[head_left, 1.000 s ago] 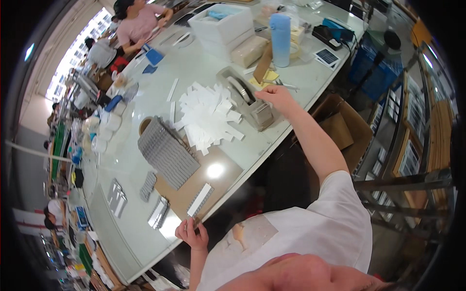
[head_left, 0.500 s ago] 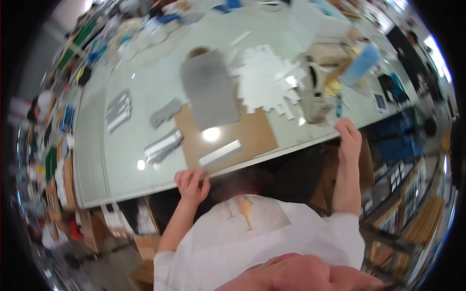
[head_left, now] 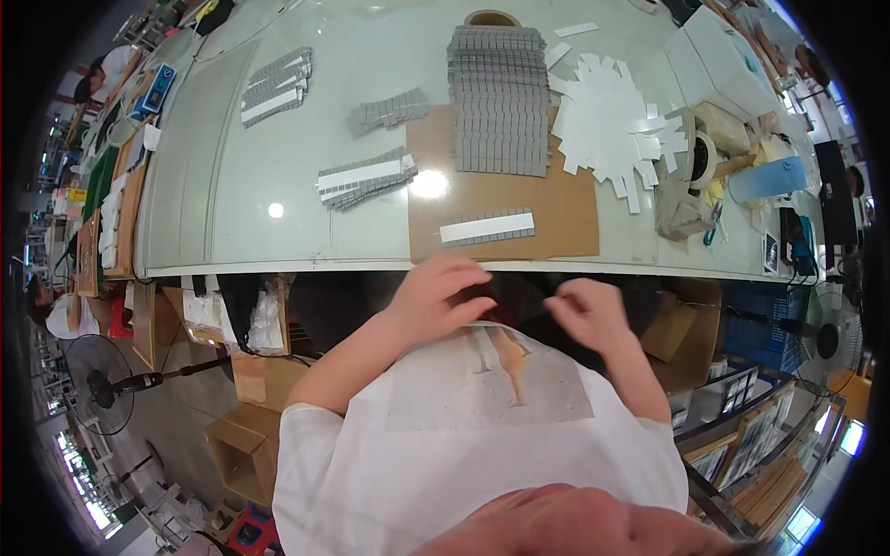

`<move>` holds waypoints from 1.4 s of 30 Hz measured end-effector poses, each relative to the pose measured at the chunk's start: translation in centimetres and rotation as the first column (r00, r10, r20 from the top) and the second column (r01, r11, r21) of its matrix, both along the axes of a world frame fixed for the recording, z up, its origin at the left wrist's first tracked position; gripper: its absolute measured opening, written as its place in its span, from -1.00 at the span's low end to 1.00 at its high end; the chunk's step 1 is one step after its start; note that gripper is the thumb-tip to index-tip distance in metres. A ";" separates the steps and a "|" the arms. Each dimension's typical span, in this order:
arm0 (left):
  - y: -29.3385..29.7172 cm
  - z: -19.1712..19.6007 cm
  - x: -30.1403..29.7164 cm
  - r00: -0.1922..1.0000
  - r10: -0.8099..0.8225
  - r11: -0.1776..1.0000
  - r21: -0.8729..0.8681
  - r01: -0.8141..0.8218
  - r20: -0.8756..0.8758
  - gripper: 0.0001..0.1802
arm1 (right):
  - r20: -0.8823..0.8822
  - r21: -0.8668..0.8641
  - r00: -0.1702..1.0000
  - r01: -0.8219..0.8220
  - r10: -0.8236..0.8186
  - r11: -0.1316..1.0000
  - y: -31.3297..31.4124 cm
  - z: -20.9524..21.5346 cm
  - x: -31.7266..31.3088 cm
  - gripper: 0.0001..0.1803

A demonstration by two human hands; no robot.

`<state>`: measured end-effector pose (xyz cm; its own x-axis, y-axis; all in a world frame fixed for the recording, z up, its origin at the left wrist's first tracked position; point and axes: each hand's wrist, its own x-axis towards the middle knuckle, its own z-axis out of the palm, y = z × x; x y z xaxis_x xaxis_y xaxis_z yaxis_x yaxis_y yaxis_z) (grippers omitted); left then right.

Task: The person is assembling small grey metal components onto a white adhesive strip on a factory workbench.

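Observation:
My left hand (head_left: 440,292) hovers just off the table's near edge, thumb and fingers apart, with nothing between them. To its right, my right hand (head_left: 591,312) is loosely closed, fingers curled in, and no object shows in it. Just beyond them a short grey ribbed strip with a white strip (head_left: 487,227) on top lies on a brown board (head_left: 565,213). Farther back, a long sheet of joined grey strips (head_left: 501,125) overlaps the board, its far end by a tape roll (head_left: 491,18). A heap of white strips (head_left: 603,120) spreads to the right.
Stacks of grey and white strips (head_left: 366,179) lie left of the board, with more grey pieces (head_left: 387,112) and another stack (head_left: 276,88) farther off. At right stand a tape dispenser (head_left: 681,208), a blue bottle (head_left: 768,179) and a white box (head_left: 723,60). A fan (head_left: 100,385) stands at left.
Both hands have come off the table edge, the right one moving leftward toward my body and the left one rightward, its fingers opening. My view has turned and the table edge now looks level.

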<state>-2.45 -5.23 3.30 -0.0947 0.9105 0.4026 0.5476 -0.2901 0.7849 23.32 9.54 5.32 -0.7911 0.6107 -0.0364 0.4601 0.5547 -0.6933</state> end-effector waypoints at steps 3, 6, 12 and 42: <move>1.4 5.4 1.2 0.998 -0.003 0.892 -0.451 0.033 0.067 -0.65 | 0.130 0.030 0.931 -0.348 0.341 0.937 -1.9 0.2 -5.3 -0.74; 0.8 4.5 0.1 0.987 -0.116 0.722 -0.692 0.010 -0.107 -0.75 | 0.140 0.103 0.892 -0.444 0.429 0.890 -2.0 -0.5 -7.4 -0.80; 0.2 3.5 -1.3 0.988 -0.043 0.828 -0.559 -0.049 -0.149 -0.80 | -0.092 0.061 0.984 -0.148 0.153 0.987 -1.4 -1.0 -7.0 -0.73; 4.1 2.0 -0.2 0.977 0.080 0.903 -0.401 -0.156 -0.198 -0.81 | -0.292 -0.337 0.910 0.189 -0.293 0.922 0.0 -2.8 -6.8 -0.80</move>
<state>-2.70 -1.10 5.33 -0.1752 0.9844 0.0140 0.6951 0.1136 0.7099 16.54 9.55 2.48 -0.6180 0.7861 -0.0071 0.2680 0.2022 -0.9420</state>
